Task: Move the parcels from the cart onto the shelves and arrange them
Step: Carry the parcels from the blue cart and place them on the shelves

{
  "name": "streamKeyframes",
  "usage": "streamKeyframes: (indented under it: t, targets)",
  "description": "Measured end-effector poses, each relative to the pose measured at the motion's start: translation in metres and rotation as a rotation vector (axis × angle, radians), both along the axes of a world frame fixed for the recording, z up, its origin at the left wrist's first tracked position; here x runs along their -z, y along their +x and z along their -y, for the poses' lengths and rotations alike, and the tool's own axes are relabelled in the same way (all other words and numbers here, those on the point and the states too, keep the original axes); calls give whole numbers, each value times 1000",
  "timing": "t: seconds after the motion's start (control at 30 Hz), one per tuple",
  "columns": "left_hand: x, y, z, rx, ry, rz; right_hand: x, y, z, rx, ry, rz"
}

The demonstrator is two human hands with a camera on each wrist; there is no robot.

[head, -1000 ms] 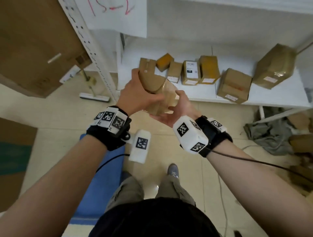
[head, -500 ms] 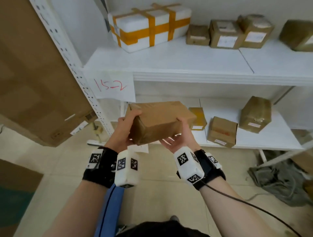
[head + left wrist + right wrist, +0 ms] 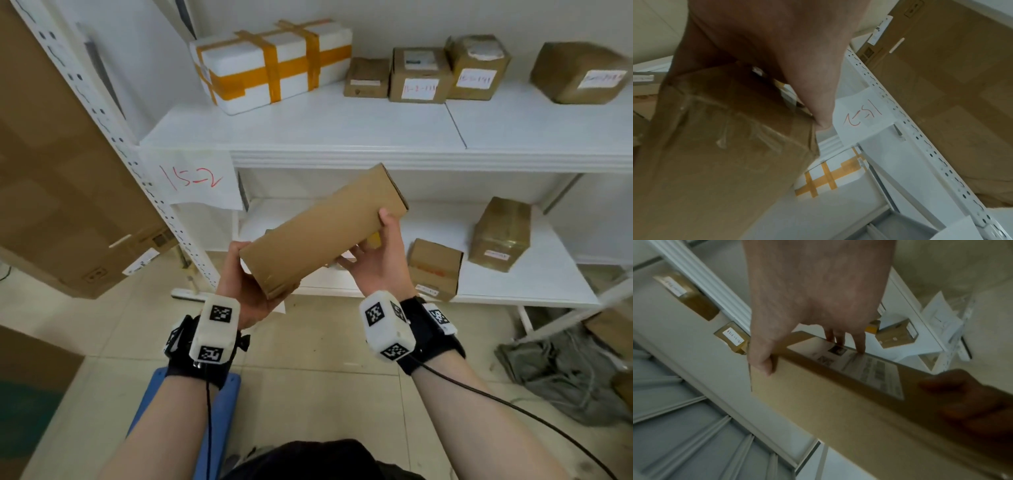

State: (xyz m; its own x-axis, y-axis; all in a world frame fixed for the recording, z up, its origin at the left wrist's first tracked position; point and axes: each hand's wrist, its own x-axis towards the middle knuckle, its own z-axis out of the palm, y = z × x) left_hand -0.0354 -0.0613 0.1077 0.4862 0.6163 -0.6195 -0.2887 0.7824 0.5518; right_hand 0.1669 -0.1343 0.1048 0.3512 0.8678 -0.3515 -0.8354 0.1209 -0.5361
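I hold a long brown cardboard parcel point(image 3: 322, 229) in both hands in front of the white shelves, tilted with its right end higher. My left hand point(image 3: 250, 284) grips the near lower end, thumb on top. My right hand point(image 3: 380, 260) cups the far end from below, thumb on the top face. In the right wrist view the parcel point(image 3: 838, 402) shows a white printed label on its underside, and my fingers point(image 3: 859, 344) rest on it. In the left wrist view the parcel point(image 3: 715, 146) has clear tape on its end.
The upper shelf point(image 3: 342, 137) carries a white foam box with orange tape point(image 3: 270, 65) and several brown labelled parcels point(image 3: 418, 75). The lower shelf point(image 3: 534, 284) holds a few brown boxes point(image 3: 435, 267). A paper sign reading 15-2 point(image 3: 195, 178) hangs on the shelf front. A large carton point(image 3: 68, 192) stands left.
The view rose from the lower shelf to the upper one. I turned the parcel from a short bundle in front of me to a long diagonal, right end up, and raised it toward the shelves.
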Motion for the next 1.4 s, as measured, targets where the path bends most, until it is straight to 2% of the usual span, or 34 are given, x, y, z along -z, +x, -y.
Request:
streamKeyframes:
  t: [0.27,0.33,0.4,0.5,0.73,0.9,1.03,1.2,1.4]
  targets:
    - [19,18,3,87,-120,76,-11,26,7,-40,-99,142]
    - [24,23,1,166,-146,79,-16,33,8,-36,-131,157]
    - [29,28,-4,207,-51,-24,-23,41,10,-44,-156,201]
    - [21,35,-12,180,140,-297,-33,52,13,-66,-208,291]
    - [-29,49,-48,260,383,-412,-67,55,7,-20,-184,445]
    - [-79,74,-56,366,658,-402,-99,58,6,-74,-106,619]
    - [-113,88,-44,462,816,-272,-121,56,8,-156,-46,731]
    - [-131,90,-39,524,944,-247,-131,59,18,-196,41,739]
    - [-129,95,-32,523,1121,-246,-114,65,24,-261,122,743]
